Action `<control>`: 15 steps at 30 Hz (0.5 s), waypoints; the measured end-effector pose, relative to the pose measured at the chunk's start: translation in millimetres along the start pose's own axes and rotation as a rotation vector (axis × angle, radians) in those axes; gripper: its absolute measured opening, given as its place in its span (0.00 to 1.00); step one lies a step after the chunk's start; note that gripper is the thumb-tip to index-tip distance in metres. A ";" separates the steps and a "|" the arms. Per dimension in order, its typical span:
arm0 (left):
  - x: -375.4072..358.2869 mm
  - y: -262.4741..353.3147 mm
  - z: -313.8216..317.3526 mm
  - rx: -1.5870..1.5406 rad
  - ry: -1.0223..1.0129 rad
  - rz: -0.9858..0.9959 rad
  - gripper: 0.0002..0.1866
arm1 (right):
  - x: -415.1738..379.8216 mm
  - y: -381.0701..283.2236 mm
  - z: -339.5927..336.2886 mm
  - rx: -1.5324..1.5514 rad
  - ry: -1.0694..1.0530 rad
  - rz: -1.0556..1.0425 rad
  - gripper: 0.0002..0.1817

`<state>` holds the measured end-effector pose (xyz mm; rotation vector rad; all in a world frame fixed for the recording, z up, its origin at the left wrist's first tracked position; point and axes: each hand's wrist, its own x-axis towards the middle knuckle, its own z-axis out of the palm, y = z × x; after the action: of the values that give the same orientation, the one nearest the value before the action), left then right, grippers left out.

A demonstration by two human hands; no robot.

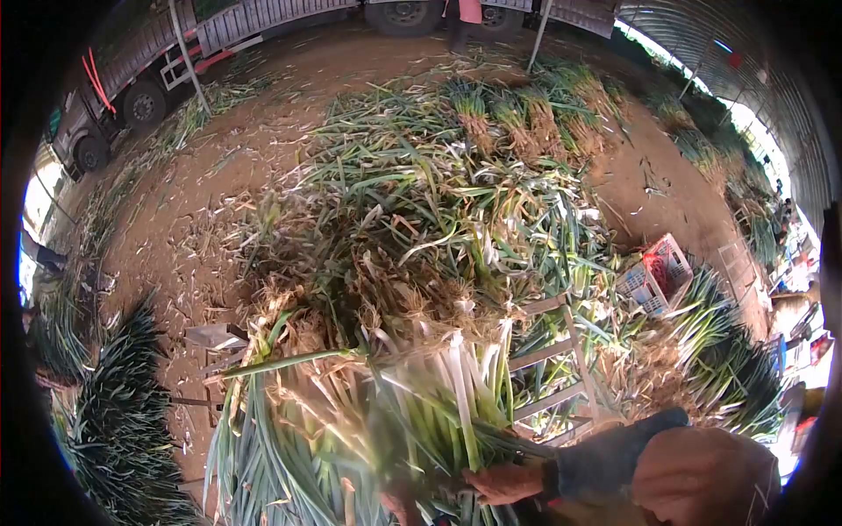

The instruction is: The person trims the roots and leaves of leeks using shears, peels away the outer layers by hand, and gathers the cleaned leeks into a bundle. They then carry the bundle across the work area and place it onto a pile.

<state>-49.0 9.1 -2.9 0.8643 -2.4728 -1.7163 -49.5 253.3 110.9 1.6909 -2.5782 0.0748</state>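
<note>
A large heap of leeks (421, 386) lies right in front of me, its pale stems and brown roots pointing away and its green leaves towards me. My right hand (507, 482), below a blue sleeve, is closed at the lower end of a leek stalk (462, 403) whose white end points up and away. At the bottom edge my left hand (400, 508) is only partly visible and smeared by motion, among the leaves. A blurred green shape (386, 434) rises just above it. One long green leaf (285, 363) lies crosswise over the stems.
A wooden slatted frame (579, 359) stands right of the heap. Beyond it is a plastic crate (658, 273) holding something red. Leek bundles (114, 421) lie left; more bundles (526, 118) and loose leaves are farther back. Trucks (263, 22) and a person (463, 16) are behind.
</note>
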 end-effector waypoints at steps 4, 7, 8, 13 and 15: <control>1.9 -18.8 10.0 -0.165 -0.078 -0.190 0.30 | -1.4 7.5 1.4 0.051 0.022 -0.027 0.39; -14.9 27.7 -0.4 -0.529 -0.130 -0.381 0.36 | 5.9 1.5 -26.1 0.436 0.062 0.116 0.39; -16.1 0.9 -1.5 -0.401 -0.114 -0.357 0.30 | 11.0 5.6 -30.0 0.503 0.075 0.126 0.40; -24.3 4.5 -11.5 -0.360 -0.234 -0.185 0.33 | 58.0 30.8 -6.6 0.537 -0.258 0.371 0.38; -26.9 6.5 -2.3 -0.640 -0.156 -0.305 0.33 | 70.7 41.1 4.1 0.334 -0.113 0.282 0.39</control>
<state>-28.3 20.6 11.6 1.0804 -1.7074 -2.5374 -115.5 204.7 111.7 1.4357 -3.0117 0.4596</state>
